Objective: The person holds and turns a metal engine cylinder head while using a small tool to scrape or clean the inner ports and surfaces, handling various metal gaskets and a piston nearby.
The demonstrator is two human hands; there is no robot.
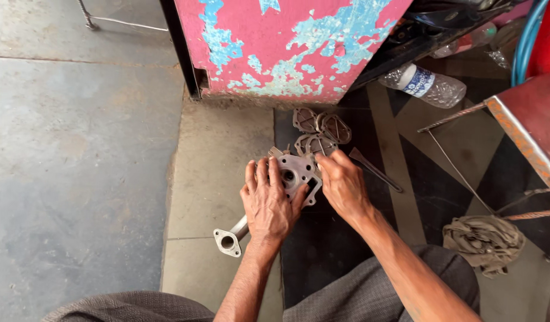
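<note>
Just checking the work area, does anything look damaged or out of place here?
The pink cabinet has paint flaking off in blue patches, and a plastic bottle lies tipped over on the floor beside it. Both hands hold a metal part.

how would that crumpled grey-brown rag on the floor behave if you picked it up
The crumpled grey-brown rag would probably hang limp and lose its shape, since it lies in soft folds. It looks light for its bulk, being loose cloth. It is unlikely to roll or slide; it may be grimy, judging by its dull, stained colour.
</note>
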